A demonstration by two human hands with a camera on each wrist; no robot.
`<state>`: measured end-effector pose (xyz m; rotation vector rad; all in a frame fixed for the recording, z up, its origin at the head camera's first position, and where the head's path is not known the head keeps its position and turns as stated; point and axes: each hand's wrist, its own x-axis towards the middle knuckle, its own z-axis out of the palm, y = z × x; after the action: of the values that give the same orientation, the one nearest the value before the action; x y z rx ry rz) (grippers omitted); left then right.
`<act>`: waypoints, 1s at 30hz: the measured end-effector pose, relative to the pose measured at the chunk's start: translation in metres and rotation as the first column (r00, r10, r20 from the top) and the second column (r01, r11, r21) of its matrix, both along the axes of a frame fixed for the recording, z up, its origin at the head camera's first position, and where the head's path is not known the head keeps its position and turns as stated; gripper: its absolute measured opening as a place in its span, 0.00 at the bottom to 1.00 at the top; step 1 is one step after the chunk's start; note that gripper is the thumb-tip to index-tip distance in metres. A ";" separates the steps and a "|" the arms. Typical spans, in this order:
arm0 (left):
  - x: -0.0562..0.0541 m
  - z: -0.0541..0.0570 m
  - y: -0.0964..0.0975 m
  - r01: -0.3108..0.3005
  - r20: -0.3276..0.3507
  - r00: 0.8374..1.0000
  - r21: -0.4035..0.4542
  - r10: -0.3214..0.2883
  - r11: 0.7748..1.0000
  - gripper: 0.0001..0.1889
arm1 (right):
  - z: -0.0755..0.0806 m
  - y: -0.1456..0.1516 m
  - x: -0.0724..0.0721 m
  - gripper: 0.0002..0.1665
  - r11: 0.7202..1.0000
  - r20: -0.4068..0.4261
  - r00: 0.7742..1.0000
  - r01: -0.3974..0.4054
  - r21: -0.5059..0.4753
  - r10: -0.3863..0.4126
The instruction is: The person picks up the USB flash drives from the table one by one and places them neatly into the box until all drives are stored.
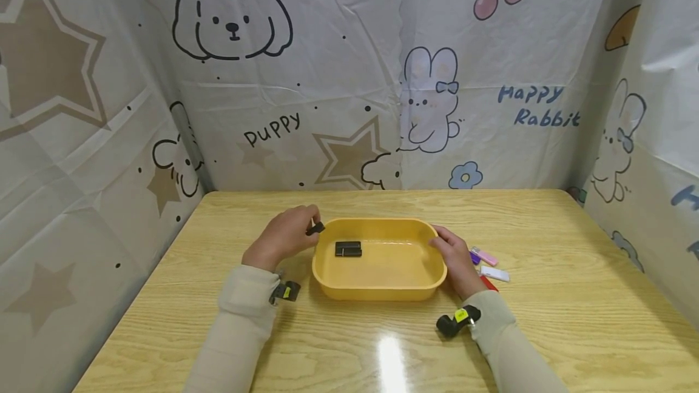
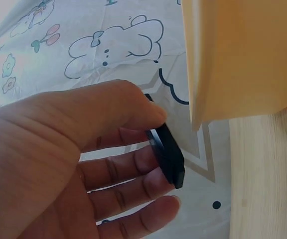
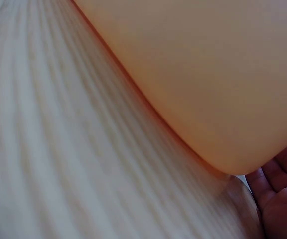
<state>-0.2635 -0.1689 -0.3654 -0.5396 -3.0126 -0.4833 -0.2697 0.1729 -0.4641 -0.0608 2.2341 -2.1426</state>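
Note:
My left hand [image 1: 286, 234] pinches a small black stick [image 2: 167, 154] that looks like a USB flash drive, between thumb and fingers. It is just outside the left end of a yellow plastic tub [image 1: 377, 294]. Inside the tub, two black sticks [image 1: 347, 245] of the same look lie side by side near the left end. At the tub's right end my right hand [image 1: 455, 258] grips the rim, thumb over the inside and fingers on the outer wall. In the right wrist view the tub's outer wall hides part of that hand's fingers.
Right of the tub, beside my right hand, lie a pink stick [image 1: 484, 256], a purple one [image 1: 474, 258], a white one [image 1: 494, 273] and a red piece [image 1: 488, 284] partly hidden by the wrist. Printed cloth [image 1: 349, 77] surrounds the wooden table [image 1: 185, 296] at back and sides.

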 end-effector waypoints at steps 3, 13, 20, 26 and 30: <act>0.000 -0.001 0.003 0.011 -0.024 1.000 0.003 -0.011 1.000 0.12 | 0.000 0.001 -0.001 0.26 1.000 -0.004 1.000 -0.001 0.004 0.001; 0.000 -0.004 0.009 0.050 -0.111 0.993 0.009 -0.049 0.999 0.11 | -0.001 0.001 -0.002 0.26 1.000 0.001 1.000 -0.004 0.005 0.004; 0.000 -0.005 0.010 0.092 -0.177 0.981 0.031 -0.085 0.995 0.09 | 0.001 -0.001 -0.001 0.25 1.000 -0.018 1.000 0.016 0.021 -0.016; -0.001 -0.005 0.012 0.110 -0.189 0.977 0.056 -0.098 0.992 0.10 | 0.001 -0.002 0.000 0.26 1.000 -0.017 1.000 0.023 0.019 -0.023; 0.000 -0.005 0.014 0.122 -0.181 0.977 0.063 -0.109 0.991 0.11 | 0.001 -0.002 0.000 0.25 1.000 -0.013 1.000 0.019 0.018 -0.019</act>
<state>-0.2640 -0.1548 -0.3701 -0.7143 -2.7940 -0.5202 -0.2696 0.1711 -0.4629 -0.0531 2.2702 -2.1372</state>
